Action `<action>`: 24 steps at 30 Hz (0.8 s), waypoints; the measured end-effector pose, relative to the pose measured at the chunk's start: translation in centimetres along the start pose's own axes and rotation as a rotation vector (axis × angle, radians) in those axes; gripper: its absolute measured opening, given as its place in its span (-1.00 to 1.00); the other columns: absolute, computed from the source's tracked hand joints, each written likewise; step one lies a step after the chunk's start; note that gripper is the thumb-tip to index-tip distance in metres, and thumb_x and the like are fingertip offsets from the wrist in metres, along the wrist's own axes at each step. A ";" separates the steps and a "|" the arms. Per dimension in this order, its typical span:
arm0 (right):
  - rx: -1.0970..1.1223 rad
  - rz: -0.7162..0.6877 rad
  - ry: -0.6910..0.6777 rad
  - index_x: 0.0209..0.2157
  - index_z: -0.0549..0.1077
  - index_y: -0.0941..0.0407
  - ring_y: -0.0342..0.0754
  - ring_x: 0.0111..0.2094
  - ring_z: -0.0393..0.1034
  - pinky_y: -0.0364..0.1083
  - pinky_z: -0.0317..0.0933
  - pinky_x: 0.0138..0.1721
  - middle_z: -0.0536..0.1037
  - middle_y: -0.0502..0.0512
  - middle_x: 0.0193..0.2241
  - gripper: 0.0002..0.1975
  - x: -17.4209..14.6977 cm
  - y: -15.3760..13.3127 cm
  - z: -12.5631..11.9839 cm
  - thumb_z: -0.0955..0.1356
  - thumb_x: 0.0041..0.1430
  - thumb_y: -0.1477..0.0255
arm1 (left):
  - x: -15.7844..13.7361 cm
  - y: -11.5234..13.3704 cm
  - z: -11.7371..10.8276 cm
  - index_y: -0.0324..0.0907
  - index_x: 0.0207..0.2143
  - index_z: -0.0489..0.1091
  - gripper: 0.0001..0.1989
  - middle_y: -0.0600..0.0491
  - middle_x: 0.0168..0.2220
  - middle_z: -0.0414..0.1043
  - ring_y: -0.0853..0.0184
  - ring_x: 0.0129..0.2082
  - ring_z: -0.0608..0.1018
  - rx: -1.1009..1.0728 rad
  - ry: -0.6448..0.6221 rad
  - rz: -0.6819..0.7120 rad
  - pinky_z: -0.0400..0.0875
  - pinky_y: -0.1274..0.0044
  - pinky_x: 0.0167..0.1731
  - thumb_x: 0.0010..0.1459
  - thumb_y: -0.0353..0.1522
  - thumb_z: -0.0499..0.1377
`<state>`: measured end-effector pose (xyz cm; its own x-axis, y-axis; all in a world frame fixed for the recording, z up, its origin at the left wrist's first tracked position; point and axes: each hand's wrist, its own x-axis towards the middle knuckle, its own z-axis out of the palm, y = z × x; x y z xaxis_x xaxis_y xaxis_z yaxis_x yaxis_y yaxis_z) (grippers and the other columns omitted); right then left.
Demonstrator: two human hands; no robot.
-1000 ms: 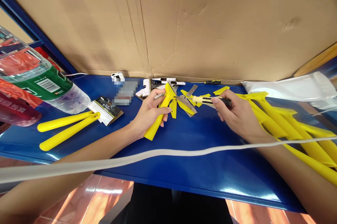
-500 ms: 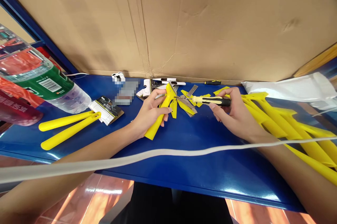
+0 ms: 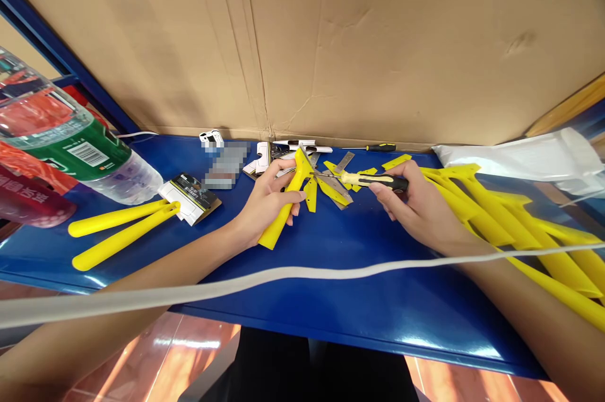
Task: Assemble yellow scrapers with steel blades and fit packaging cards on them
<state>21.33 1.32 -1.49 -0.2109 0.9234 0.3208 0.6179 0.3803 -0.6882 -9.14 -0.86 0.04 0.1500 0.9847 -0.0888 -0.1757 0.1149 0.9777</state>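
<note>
My left hand [image 3: 258,206] is wrapped round the yellow handle of a scraper [image 3: 276,225], its wider head tilted up and away. In my right hand [image 3: 420,205] is a screwdriver [image 3: 373,181] with a cream and black handle. Its shaft points left, and the tip meets the scraper head, though the exact contact is too small to make out. Behind the hands lie loose yellow plates [image 3: 311,195] and bare metal blades [image 3: 346,160]. Several yellow scraper handles [image 3: 501,213] are piled beside my right forearm.
A second screwdriver [image 3: 380,147] lies by the cardboard wall [image 3: 378,43]. On the left are two yellow handles [image 3: 120,241], a black and white package [image 3: 191,197] and a large bottle [image 3: 89,150]. A pale cord [image 3: 293,274] crosses above both forearms. A white bag [image 3: 515,153] rests at the right.
My right hand and the screwdriver have shifted slightly left along with the scraper in my left hand. The screwdriver tip stays at the scraper head.
</note>
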 end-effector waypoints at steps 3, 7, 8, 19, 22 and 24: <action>-0.019 0.019 0.008 -0.13 0.32 -0.05 0.02 -0.53 0.31 0.02 0.16 -0.47 0.44 -0.04 -0.51 -0.44 0.0 0.0 0.0 0.39 0.45 -0.27 | 0.0 0.0 0.0 -0.02 0.09 0.34 -0.37 0.07 0.01 0.62 0.51 -0.58 0.52 -0.002 -0.005 0.000 0.45 0.59 -0.66 0.04 -0.42 0.53; -0.048 0.034 0.025 -0.19 0.33 -0.04 0.01 -0.55 0.31 0.02 0.15 -0.46 0.47 -0.03 -0.54 -0.39 0.1 -0.5 -0.1 0.36 0.43 -0.33 | -0.1 -0.1 0.0 -0.02 0.09 0.34 -0.38 0.06 0.03 0.62 0.51 -0.58 0.52 -0.003 -0.001 -0.008 0.44 0.58 -0.67 0.05 -0.43 0.52; -0.052 0.037 0.029 -0.20 0.34 -0.04 0.01 -0.56 0.31 0.02 0.15 -0.47 0.48 -0.03 -0.56 -0.38 0.2 -0.7 -0.2 0.35 0.42 -0.34 | -0.1 -0.1 0.0 -0.02 0.10 0.34 -0.38 0.06 0.03 0.62 0.51 -0.58 0.52 -0.004 -0.001 -0.010 0.44 0.58 -0.67 0.05 -0.43 0.52; 0.040 0.100 0.023 -0.28 0.35 -0.04 -0.04 -0.63 0.31 -0.01 0.21 -0.50 0.47 -0.06 -0.66 -0.31 0.3 -1.2 -0.1 0.32 0.39 -0.42 | -0.1 -0.1 0.0 -0.01 0.10 0.34 -0.34 0.09 -0.03 0.61 0.50 -0.57 0.52 -0.007 -0.009 -0.004 0.44 0.58 -0.67 0.02 -0.39 0.57; 0.054 0.120 0.019 -0.27 0.35 -0.04 -0.04 -0.63 0.32 -0.01 0.23 -0.49 0.48 -0.06 -0.65 -0.28 0.3 -1.4 -0.1 0.32 0.35 -0.45 | -0.1 -0.1 -0.1 0.00 0.10 0.34 -0.35 0.10 -0.03 0.60 0.49 -0.57 0.53 -0.004 -0.010 -0.003 0.44 0.58 -0.67 0.02 -0.39 0.56; 0.061 0.137 0.019 -0.27 0.35 -0.04 -0.04 -0.63 0.32 -0.01 0.23 -0.49 0.48 -0.06 -0.65 -0.26 0.3 -1.5 -0.1 0.32 0.33 -0.47 | -0.1 -0.1 -0.1 0.00 0.10 0.34 -0.35 0.11 -0.02 0.60 0.49 -0.57 0.53 -0.002 -0.010 -0.003 0.44 0.58 -0.67 0.03 -0.39 0.56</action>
<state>20.43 0.98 -0.31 -0.1130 0.9659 0.2329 0.5925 0.2536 -0.7646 -9.20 -1.01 -0.07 0.1606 0.9830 -0.0895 -0.1770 0.1179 0.9771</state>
